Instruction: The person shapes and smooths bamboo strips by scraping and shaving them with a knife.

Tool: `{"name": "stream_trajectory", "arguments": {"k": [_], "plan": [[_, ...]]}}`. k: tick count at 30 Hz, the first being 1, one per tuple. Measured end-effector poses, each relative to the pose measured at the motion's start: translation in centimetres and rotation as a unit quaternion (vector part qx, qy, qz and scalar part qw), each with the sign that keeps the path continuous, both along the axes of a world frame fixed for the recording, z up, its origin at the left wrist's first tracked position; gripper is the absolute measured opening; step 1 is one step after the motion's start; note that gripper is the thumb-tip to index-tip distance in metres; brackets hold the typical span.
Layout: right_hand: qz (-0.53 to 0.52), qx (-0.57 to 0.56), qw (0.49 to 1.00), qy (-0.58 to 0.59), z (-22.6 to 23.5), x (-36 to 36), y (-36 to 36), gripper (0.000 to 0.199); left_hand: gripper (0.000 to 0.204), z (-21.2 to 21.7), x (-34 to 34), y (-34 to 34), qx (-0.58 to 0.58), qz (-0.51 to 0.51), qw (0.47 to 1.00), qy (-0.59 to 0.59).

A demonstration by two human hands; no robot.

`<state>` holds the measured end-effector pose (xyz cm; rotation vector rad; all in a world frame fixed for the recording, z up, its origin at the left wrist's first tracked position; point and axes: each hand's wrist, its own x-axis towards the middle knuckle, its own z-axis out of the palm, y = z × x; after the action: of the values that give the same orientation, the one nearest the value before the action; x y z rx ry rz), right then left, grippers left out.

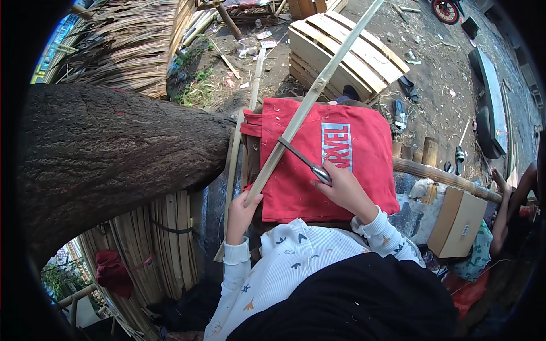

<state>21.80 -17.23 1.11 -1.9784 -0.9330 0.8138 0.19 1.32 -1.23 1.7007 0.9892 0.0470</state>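
A long pale bamboo strip point(301, 112) slants from my lap up to the far top of the view. Near its lower end, my left hand point(242, 215) is closed around it. My right hand point(346, 192) grips the silver handle of a knife point(301, 156), and the narrow dark blade lies across the strip, touching it above my left hand. Beneath both, a red cloth bag point(287, 196) with a white-and-red printed patch is spread over my lap. Small shavings dot the cloth.
A thick tree trunk point(125, 139) stands close on my left, with bundled bamboo slats point(170, 224) below it. Ahead is a wooden slatted crate point(352, 48). To the right are a bamboo pole point(435, 175), a cardboard box point(456, 223) and another person's bare limbs point(503, 219).
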Motion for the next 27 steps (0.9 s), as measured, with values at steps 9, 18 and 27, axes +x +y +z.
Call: {"name": "stream_trajectory", "arguments": {"k": [9,18,27], "plan": [[0.137,0.028,0.983,-0.116,2.9,-2.4,0.7,0.043,0.032,-1.6,-0.2,-1.3,0.118,0.015,0.992,-0.044],[0.054,-0.059,0.955,-0.285,-1.4,4.4,3.3,0.053,0.027,-3.0,0.1,-1.6,0.137,0.008,0.991,-0.009],[0.122,0.085,0.911,-0.384,-1.9,5.7,4.9,0.052,0.029,-3.3,-0.1,-1.6,-0.168,0.092,0.977,-0.097]]}}
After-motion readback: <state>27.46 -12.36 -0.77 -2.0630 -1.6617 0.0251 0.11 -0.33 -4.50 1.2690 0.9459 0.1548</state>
